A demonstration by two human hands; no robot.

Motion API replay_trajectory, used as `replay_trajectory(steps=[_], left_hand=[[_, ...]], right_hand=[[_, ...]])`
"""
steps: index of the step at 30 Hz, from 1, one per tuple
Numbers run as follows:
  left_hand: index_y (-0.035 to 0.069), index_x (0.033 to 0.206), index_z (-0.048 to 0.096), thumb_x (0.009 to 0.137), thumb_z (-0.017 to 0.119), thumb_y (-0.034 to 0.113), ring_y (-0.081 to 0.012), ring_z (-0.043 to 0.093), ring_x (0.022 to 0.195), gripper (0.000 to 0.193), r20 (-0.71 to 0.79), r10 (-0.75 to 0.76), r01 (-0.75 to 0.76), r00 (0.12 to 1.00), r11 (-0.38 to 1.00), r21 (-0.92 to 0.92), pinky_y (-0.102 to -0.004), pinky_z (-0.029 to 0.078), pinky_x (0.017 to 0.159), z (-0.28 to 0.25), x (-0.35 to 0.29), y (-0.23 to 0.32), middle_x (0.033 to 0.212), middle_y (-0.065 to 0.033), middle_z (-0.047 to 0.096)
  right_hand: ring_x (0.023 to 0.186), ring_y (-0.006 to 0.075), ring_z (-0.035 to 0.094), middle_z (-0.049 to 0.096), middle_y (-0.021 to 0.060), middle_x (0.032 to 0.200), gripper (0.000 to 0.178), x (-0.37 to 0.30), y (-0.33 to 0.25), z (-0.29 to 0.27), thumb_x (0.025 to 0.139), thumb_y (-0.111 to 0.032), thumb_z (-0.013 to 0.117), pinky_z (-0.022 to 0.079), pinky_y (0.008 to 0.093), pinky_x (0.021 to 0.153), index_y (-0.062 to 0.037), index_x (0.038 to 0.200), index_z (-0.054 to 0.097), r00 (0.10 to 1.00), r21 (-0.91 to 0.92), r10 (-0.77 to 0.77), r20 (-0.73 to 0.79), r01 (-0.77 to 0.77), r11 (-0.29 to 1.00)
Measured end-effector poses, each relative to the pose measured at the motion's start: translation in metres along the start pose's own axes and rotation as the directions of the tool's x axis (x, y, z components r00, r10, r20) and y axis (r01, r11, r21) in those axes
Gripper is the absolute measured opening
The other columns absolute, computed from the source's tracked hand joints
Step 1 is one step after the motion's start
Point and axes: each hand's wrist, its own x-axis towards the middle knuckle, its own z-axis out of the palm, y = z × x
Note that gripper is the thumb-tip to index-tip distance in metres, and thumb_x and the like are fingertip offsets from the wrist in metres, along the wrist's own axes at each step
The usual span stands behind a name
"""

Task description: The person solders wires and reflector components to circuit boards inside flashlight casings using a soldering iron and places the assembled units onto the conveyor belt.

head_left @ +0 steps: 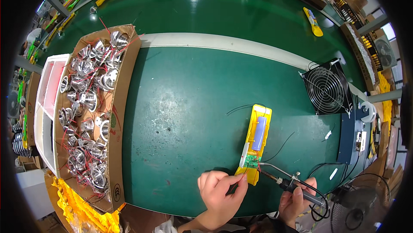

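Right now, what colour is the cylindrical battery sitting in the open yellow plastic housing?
The cylindrical battery is blue-purple, lying lengthwise in the open yellow plastic housing; the head view shows it best.

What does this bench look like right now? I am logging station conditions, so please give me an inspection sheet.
Surface: dark green bench mat, white strip along its far edge.
Job's things: open yellow plastic casing with a blue cylindrical cell and small green circuit board; soldering iron tip at the board.
Clutter: cardboard box of silver reflector cups with red wires; white tray beside it.
Grippers: left hand pinches a wire at the casing's near end; right hand grips the iron.
Cables: loose black wires by the casing.
Surroundings: black square fan; another person's hands far off.
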Motion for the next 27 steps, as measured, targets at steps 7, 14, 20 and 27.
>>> replay_trajectory(steps=[7, 14, 20, 27], left_hand=[[0.010, 0.065, 0.061, 0.055, 0.072, 0.002, -0.0148, 0.039, 0.058, 0.017, 0.017, 0.017, -0.017, 1.000, 0.999, 0.042, -0.0263, 0.030, 0.052, 0.0008, 0.0029, 0.0019, 0.062, 0.0007, 0.043], [0.015, 0.067, 0.062, 0.058, 0.073, 0.010, -0.0132, 0.042, 0.061, 0.015, 0.034, -0.033, 0.031, 0.999, 0.998, 0.059, -0.0270, 0.028, 0.057, 0.0004, -0.0019, 0.0000, 0.063, 0.0044, 0.044], [0.014, 0.067, 0.062, 0.058, 0.073, 0.009, -0.0135, 0.042, 0.060, 0.015, 0.036, -0.030, 0.028, 0.999, 0.998, 0.060, -0.0269, 0.029, 0.057, 0.0009, -0.0022, 0.0003, 0.063, 0.0041, 0.043], [0.010, 0.065, 0.061, 0.055, 0.071, 0.001, -0.0134, 0.037, 0.057, 0.017, 0.017, 0.018, -0.019, 1.000, 0.999, 0.044, -0.0247, 0.029, 0.049, 0.0015, 0.0009, 0.0010, 0.061, 0.0014, 0.041]], right_hand=[[0.036, 0.0104, 0.043, 0.049, 0.0078, 0.064, 0.033, 0.0028, 0.0000, 0.0022, 0.075, -0.019, 0.063, 0.037, 0.0190, 0.032, -0.0049, 0.085, 0.034, 1.000, -0.038, 0.015, -0.015, -0.016, 0.999], [0.037, 0.0107, 0.044, 0.048, 0.0074, 0.063, 0.035, 0.0009, 0.0026, -0.0019, 0.075, -0.021, 0.063, 0.038, 0.0193, 0.033, -0.0049, 0.085, 0.033, 0.999, -0.049, 0.047, 0.002, -0.047, 0.998], [0.037, 0.0109, 0.044, 0.047, 0.0075, 0.063, 0.037, 0.0026, 0.0029, -0.0003, 0.074, -0.023, 0.064, 0.038, 0.0197, 0.033, -0.0044, 0.084, 0.033, 0.999, -0.085, 0.045, 0.012, -0.044, 0.995], [0.036, 0.0107, 0.043, 0.047, 0.0074, 0.063, 0.036, 0.0023, 0.0021, -0.0004, 0.074, -0.022, 0.064, 0.037, 0.0193, 0.032, -0.0038, 0.084, 0.034, 0.999, -0.089, 0.044, -0.001, -0.044, 0.995]])
